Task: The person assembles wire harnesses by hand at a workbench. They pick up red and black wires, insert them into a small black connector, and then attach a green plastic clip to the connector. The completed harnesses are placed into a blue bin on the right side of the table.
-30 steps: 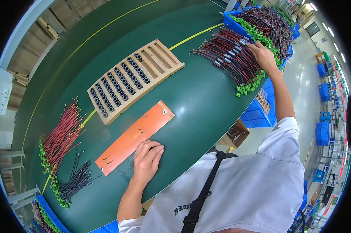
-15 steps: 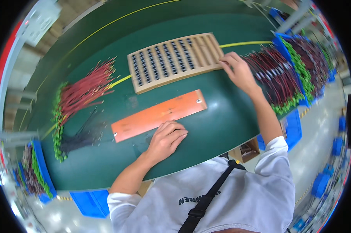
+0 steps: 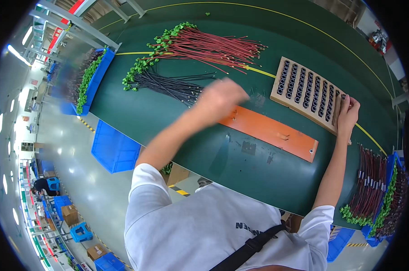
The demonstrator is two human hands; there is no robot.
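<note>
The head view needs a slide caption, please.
Right hand at a wooden rack, left hand blurred near black wires and an orange board.

Bright, even indoor light comes partly from white ceiling lamps [image 3: 19,55] at far left, leaving glare spots on the pale floor [image 3: 80,156]. Motion blur smears the left hand [image 3: 220,100]; the right hand [image 3: 347,116] looks sharper. Fisheye distortion curves the table [image 3: 263,194] toward dark corners.
</note>
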